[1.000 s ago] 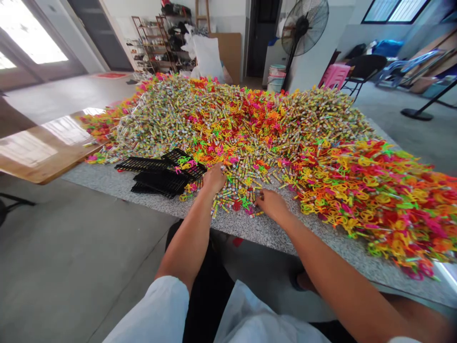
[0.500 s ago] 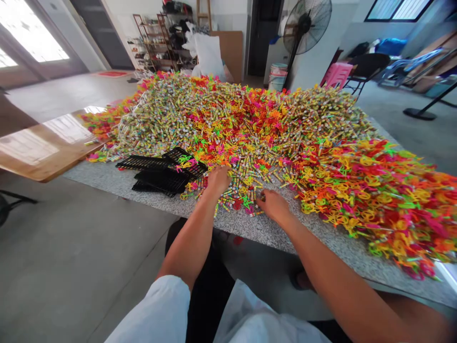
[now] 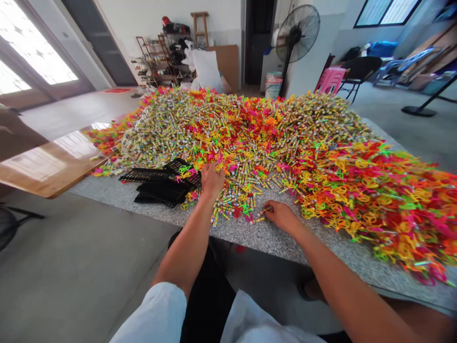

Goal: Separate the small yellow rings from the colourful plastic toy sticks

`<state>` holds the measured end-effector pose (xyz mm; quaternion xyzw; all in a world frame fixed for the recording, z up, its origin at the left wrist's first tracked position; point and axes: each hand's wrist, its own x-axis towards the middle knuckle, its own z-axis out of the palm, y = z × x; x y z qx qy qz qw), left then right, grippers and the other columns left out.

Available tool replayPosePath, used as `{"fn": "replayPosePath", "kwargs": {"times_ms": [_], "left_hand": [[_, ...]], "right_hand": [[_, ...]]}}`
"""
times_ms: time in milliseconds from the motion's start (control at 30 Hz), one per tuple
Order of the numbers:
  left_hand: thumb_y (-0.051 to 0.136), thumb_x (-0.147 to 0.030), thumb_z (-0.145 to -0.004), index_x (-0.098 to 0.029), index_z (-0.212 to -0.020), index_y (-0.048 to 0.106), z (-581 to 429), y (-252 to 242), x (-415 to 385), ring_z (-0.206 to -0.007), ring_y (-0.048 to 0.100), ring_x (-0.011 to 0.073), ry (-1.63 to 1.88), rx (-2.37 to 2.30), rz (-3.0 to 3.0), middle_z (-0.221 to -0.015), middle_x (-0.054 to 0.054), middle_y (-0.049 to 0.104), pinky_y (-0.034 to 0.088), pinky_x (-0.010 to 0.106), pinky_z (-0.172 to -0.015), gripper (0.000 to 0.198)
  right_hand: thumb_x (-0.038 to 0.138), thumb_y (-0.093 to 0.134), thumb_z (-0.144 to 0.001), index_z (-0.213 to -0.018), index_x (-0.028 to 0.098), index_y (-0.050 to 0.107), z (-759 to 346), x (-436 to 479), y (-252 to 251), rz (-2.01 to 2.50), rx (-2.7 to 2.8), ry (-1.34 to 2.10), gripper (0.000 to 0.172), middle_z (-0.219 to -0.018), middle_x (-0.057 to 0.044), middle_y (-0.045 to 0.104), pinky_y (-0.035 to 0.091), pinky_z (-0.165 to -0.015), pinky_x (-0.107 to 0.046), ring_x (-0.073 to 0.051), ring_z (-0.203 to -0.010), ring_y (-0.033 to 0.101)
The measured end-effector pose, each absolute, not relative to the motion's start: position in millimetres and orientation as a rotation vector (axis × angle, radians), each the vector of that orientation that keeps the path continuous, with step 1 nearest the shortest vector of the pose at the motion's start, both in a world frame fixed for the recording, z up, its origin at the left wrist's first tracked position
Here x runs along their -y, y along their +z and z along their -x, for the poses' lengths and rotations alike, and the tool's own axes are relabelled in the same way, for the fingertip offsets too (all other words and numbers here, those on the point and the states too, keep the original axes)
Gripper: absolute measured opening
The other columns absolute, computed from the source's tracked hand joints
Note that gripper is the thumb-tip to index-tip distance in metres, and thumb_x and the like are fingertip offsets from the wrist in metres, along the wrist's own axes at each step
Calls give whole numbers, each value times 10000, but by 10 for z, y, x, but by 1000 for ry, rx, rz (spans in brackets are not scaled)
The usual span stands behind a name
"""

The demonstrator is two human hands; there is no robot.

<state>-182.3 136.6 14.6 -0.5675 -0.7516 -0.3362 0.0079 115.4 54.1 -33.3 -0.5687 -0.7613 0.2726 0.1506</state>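
My left hand (image 3: 213, 180) has its fingers curled down at the edge of the heap, beside the black slotted trays (image 3: 162, 188). What its fingertips hold, if anything, is hidden. Lower and to the right, my right hand (image 3: 283, 215) pinches a small yellow-labelled tube (image 3: 263, 211) just above the grey speckled table (image 3: 228, 232). Loose labelled tubes (image 3: 226, 205) lie between my hands, with a few bright plastic pieces among them. A bright green plastic piece (image 3: 246, 209) lies left of my right fingertips. Pink and green pieces (image 3: 185, 172) rest on the trays.
A large heap of labelled tubes (image 3: 167, 119) covers the table's far side. Bright looped plastic pieces (image 3: 374, 190) are piled at the right. A wooden board (image 3: 46, 162) adjoins on the left. Behind stand a fan (image 3: 295, 35), a pink stool (image 3: 330, 80) and shelves (image 3: 153, 57).
The camera view has tilted up slightly. My right hand has drawn back a little to the right from the loose tubes, a tube at its fingertips. My left hand has shifted slightly left, towards the trays.
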Motion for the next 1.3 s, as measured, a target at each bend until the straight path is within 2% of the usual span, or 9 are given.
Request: {"fn": "replayPosePath", "kwargs": {"times_ms": [133, 200, 400, 500, 667, 767, 900, 1133, 1300], "left_hand": [[589, -447, -909, -207, -1411, 550, 1614, 235, -1775, -1371, 450, 324, -932, 2320, 1962, -1456, 168, 528, 347, 441, -1132, 558], [661, -431, -858, -218, -1365, 596, 1594, 279, -1992, -1344, 485, 335, -788, 2350, 2085, -1433, 167, 559, 382, 442, -1093, 553], [662, -246, -815, -213, -969, 750, 1771, 365, -2200, -983, 680, 249, -647, 2324, 2332, -996, 79, 750, 487, 346, -919, 181], [643, -237, -824, -204, -1017, 732, 1908, 380, -2052, -954, 675, 192, -981, 2249, 2350, -1004, 52, 747, 500, 299, -907, 215], [706, -386, -788, -179, -1076, 661, 1930, 322, -1596, -746, 654, 124, -2275, 2393, 1956, -963, 43, 695, 556, 278, -719, 357], [781, -403, -718, -186, -1048, 651, 1676, 198, -1262, -631, 615, 87, -2749, 2423, 1707, -867, 6, 662, 556, 268, -664, 415], [800, -380, -703, -185, -1045, 669, 1107, -27, -827, -788, 684, 125, -3019, 2270, 1774, -919, 37, 694, 583, 327, -820, 416], [663, -376, -854, -186, -1091, 688, 400, -89, -279, -999, 706, 194, -2802, 2127, 2418, -1037, 91, 727, 565, 408, -955, 305], [792, -235, -757, -186, -934, 669, 227, 76, -126, -915, 698, 151, -3493, 2136, 2038, -936, 25, 710, 565, 359, -935, 221]], "right_hand": [[261, 617, -872, -952, 227, 704, -1208, -455, -415, 1639, 2065, 780, 123, -789, -10, 707, 387, -662, -252, -170, -718, 632], [286, 623, -861, -900, 227, 692, -1243, -385, -473, 1629, 1992, 748, 98, -806, -15, 702, 399, -666, -259, -177, -730, 630], [396, 610, -868, -846, 229, 648, -1422, -113, -610, 1561, 1676, 795, 173, -822, -28, 688, 465, -721, -309, -208, -755, 637], [453, 631, -855, -842, 239, 630, -1500, -1, -632, 1494, 1543, 897, 214, -782, -19, 677, 478, -699, -325, -216, -720, 627], [464, 674, -813, -875, 256, 586, -1469, 107, -588, 1393, 1269, 1111, 235, -728, 4, 661, 451, -538, -295, -179, -557, 574], [451, 669, -824, -950, 256, 581, -1300, 198, -437, 1299, 1169, 1251, 248, -738, 14, 674, 405, -460, -265, -145, -476, 526], [444, 626, -873, -1110, 256, 620, -1006, 352, -153, 1087, 1191, 1395, 303, -772, 15, 680, 402, -459, -240, -121, -492, 511], [419, 597, -888, -1086, 248, 620, -1016, 380, -57, 1124, 1070, 1225, 263, -785, 7, 674, 401, -456, -237, -116, -507, 520], [455, 609, -878, -1047, 232, 604, -1140, 401, -129, 1140, 994, 1181, 280, -762, 16, 649, 394, -437, -235, -111, -486, 505]]}}
